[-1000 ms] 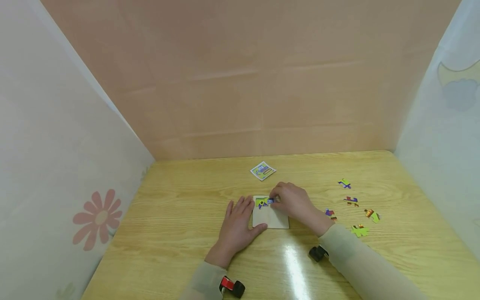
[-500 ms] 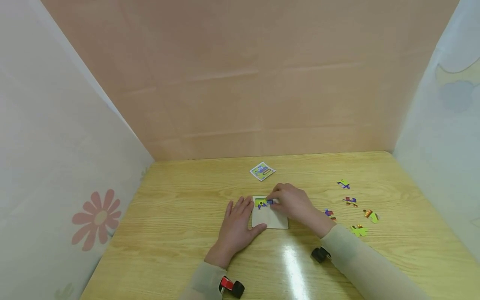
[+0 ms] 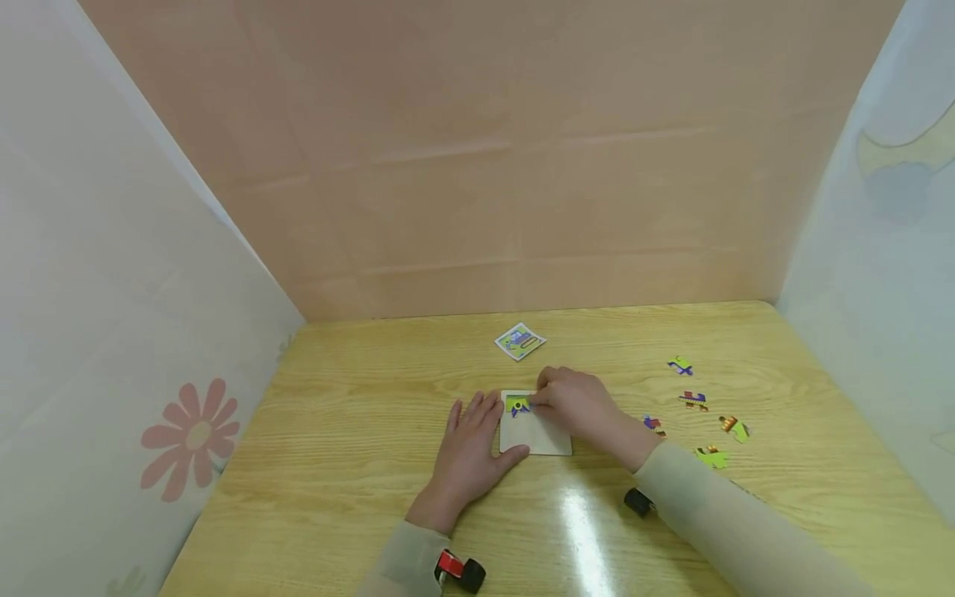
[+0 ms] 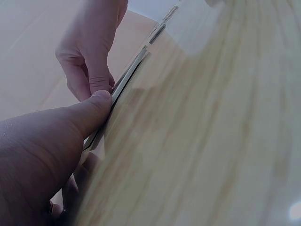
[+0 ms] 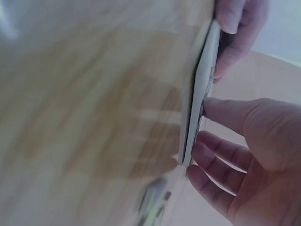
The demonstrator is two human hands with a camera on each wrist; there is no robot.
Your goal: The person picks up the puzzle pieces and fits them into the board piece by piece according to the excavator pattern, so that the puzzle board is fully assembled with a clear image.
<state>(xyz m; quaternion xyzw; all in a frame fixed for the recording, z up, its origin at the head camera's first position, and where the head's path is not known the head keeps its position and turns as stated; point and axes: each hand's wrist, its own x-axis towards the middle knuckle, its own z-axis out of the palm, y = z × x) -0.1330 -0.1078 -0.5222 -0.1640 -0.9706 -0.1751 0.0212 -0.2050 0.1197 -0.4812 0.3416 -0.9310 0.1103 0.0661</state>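
Note:
A small pale puzzle board (image 3: 534, 439) lies on the wooden table. In its far left corner sits a green and purple jigsaw piece (image 3: 517, 405). My left hand (image 3: 468, 439) rests flat along the board's left side, fingers straight, thumb pressing near the front left corner; the left wrist view shows this thumb (image 4: 96, 106) on the board. My right hand (image 3: 578, 404) pinches a jigsaw piece at the board's far edge, right beside the seated one. Its fingers hide nearly all of that piece. In the right wrist view the right thumb (image 5: 221, 108) touches the board's top.
Several loose jigsaw pieces lie to the right, among them a green one (image 3: 711, 457), an orange and green one (image 3: 735, 428) and a red and purple one (image 3: 693, 400). A picture card (image 3: 520, 341) lies behind the board. Cloth walls (image 3: 515, 166) stand around the table.
My right hand has shifted slightly left over the board's far edge, and its fingers now cover the blue piece that showed earlier. The left hand has stayed in place.

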